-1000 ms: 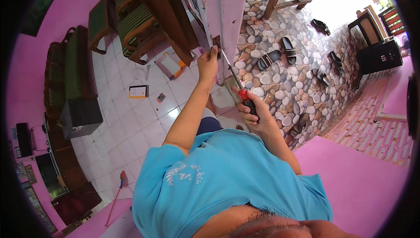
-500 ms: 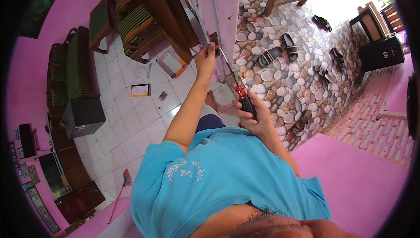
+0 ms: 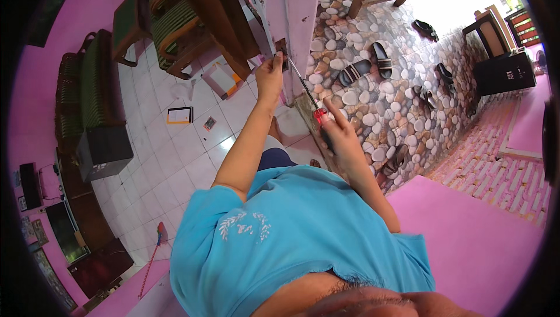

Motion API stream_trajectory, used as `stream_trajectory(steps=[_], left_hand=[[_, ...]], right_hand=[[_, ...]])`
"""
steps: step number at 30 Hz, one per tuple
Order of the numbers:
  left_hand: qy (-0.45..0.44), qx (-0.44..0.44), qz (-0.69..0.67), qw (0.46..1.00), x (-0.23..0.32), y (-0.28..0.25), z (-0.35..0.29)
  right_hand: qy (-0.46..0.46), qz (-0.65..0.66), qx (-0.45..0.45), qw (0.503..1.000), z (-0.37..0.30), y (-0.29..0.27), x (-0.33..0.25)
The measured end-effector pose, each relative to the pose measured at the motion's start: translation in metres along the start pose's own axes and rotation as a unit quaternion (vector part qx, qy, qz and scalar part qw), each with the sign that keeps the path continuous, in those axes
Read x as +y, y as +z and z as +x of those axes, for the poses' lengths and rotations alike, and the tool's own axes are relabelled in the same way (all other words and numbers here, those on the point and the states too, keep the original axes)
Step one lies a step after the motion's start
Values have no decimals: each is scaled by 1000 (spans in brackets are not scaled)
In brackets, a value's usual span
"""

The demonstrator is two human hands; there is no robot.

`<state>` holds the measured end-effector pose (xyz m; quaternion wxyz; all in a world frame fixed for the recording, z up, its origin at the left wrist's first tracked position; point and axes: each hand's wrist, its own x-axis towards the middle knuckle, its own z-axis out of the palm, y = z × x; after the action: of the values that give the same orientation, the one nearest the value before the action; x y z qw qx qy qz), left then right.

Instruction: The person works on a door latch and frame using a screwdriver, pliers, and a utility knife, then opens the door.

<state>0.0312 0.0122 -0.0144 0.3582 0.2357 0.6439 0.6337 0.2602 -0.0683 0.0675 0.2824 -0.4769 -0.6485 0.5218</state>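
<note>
the right hand (image 3: 343, 136) curls loosely round a screwdriver (image 3: 319, 114), forefinger fairly straight. the tool slants toward a metal plate (image 3: 281, 45) on the door frame (image 3: 298, 8), where the left hand (image 3: 270, 78) bunches its fingertips; whether they grip anything, i can't tell.

The right hand (image 3: 344, 136) holds a screwdriver (image 3: 320, 116), its shaft slanting up toward a dark patch in the door frame (image 3: 301, 16). The left hand (image 3: 269, 81) has its fingers there, near the tip. Sandals (image 3: 354, 73) lie on pebble-patterned floor (image 3: 379, 104).
</note>
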Motion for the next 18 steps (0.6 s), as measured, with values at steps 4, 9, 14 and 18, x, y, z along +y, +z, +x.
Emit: stream_trajectory(steps=[4, 9, 14, 18], left_hand=[[3, -5, 4, 1000, -2, 2, 1], [6, -2, -5, 1000, -5, 1, 3], [23, -6, 23, 999, -5, 0, 4], [-16, 9, 5, 1000, -4, -3, 5]], right_hand=[[306, 630, -167, 694, -3, 5, 18], [253, 576, -274, 728, 4, -4, 14], [65, 95, -90, 989, -2, 6, 30], [-133, -10, 5, 991, 8, 0, 26]])
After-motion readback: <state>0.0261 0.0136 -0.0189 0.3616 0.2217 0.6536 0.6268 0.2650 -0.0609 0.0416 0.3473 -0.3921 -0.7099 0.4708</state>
